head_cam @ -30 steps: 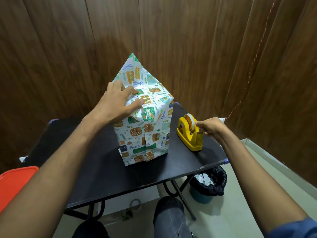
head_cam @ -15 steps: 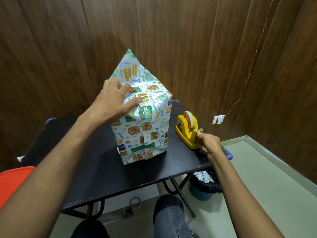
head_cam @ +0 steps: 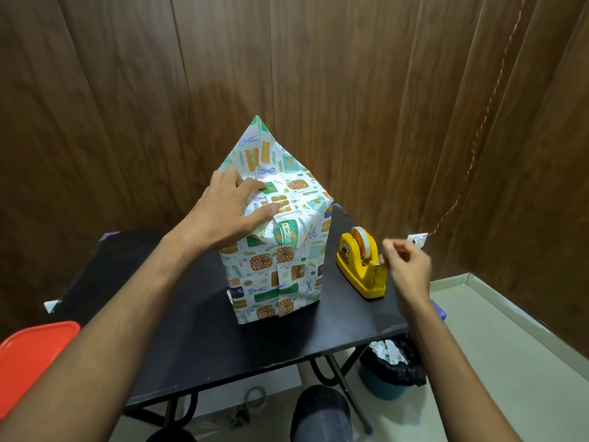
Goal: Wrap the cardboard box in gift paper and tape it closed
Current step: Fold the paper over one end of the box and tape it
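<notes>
The box wrapped in white gift paper (head_cam: 280, 275) with green and orange prints stands upright on the black table (head_cam: 191, 339). Its far flap (head_cam: 258, 151) sticks up as a pointed triangle. My left hand (head_cam: 229, 212) lies flat on the box top, its fingers and thumb pressing the folded paper down at the seam. To the right of the box sits a yellow tape dispenser (head_cam: 357, 269). My right hand (head_cam: 409, 271) is at the dispenser's cutter end with thumb and forefinger pinched together, seemingly on the clear tape end, which is barely visible.
A red plastic lid (head_cam: 28, 352) lies at the lower left. Under the table's right corner stands a bin (head_cam: 392, 368) with a black liner and paper scraps. My knee (head_cam: 322, 413) shows below the table edge. Wooden panels close in behind.
My right hand pulled from the tape roll down to the cutter, then rose slightly beside it. My left hand stayed pressed on the box top.
</notes>
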